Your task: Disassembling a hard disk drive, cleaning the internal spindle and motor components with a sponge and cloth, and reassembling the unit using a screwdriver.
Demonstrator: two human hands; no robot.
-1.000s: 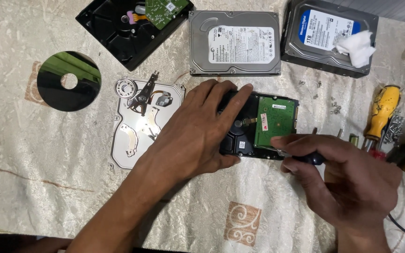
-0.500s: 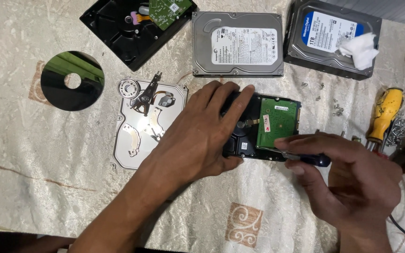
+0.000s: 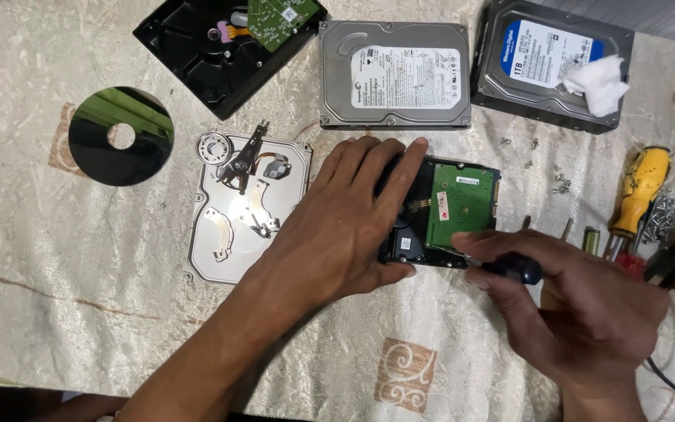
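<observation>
A black hard drive (image 3: 462, 205) lies upside down in the middle of the table, its green circuit board facing up. My left hand (image 3: 345, 223) lies flat over the drive's left half and holds it down. My right hand (image 3: 580, 301) grips a dark-handled screwdriver (image 3: 513, 268) at the drive's lower right corner. The screwdriver's tip is hidden by my fingers.
A silver drive lid (image 3: 228, 234) with loose parts lies left, beside a shiny platter disc (image 3: 121, 137). At the back sit an opened black drive (image 3: 220, 43), a grey drive (image 3: 394, 74) and a blue-labelled drive (image 3: 552, 62) bearing a white tissue. Loose screws (image 3: 560, 181) and a yellow-handled screwdriver (image 3: 641, 191) lie right.
My right hand with the screwdriver has shifted slightly at the drive's lower right corner. My left hand stays pressed on the drive.
</observation>
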